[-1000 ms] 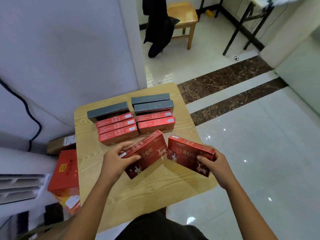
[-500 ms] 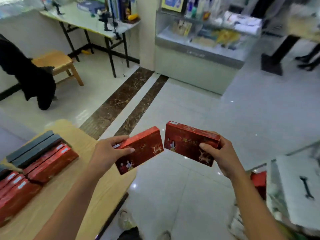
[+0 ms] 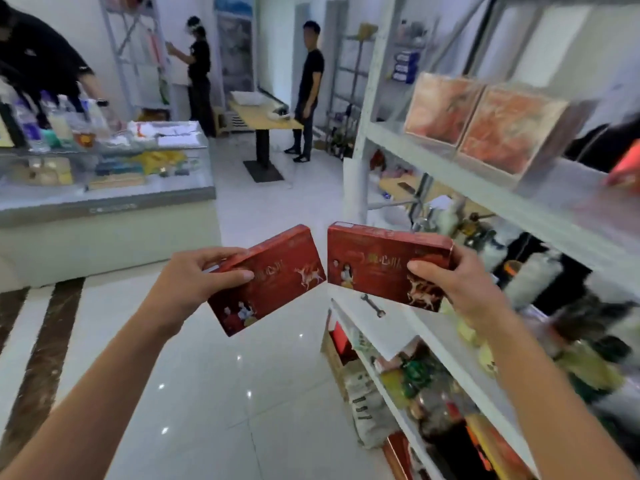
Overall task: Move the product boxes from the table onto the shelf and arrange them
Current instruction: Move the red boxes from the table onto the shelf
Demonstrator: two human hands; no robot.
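A white shelf unit (image 3: 554, 206) fills the right side of the view. Its lower boards are crowded with bags and bottles too blurred to be named, while a bare stretch is left on the upper board beside two pale orange boxes (image 3: 485, 126), which are stood upright, side by side and touching. A glass display counter (image 3: 104, 209) is seen at the far left, well apart from the shelf, with tiled floor between them. Two product boxes are held in the air over that floor, just before the shelf's front edge, and neither is yet set on any board. The left red box (image 3: 273, 282) is tilted, and its near corner almost meets the right red box (image 3: 377, 261); whether they touch cannot be told. The left box is gripped by the left hand (image 3: 194, 282), with the thumb laid across the printed face and the fingers curled over the top edge. The right box is pinched by the right hand (image 3: 460, 285), with the thumb on the face and the fingers behind. The carry is judged to be at its end, with placing not begun. A board with room must next be chosen, probably the upper one, and the boxes raised to it and stood in line with those already there. If the middle board is used instead, the small wrench (image 3: 372, 304) lying on it should be avoided.
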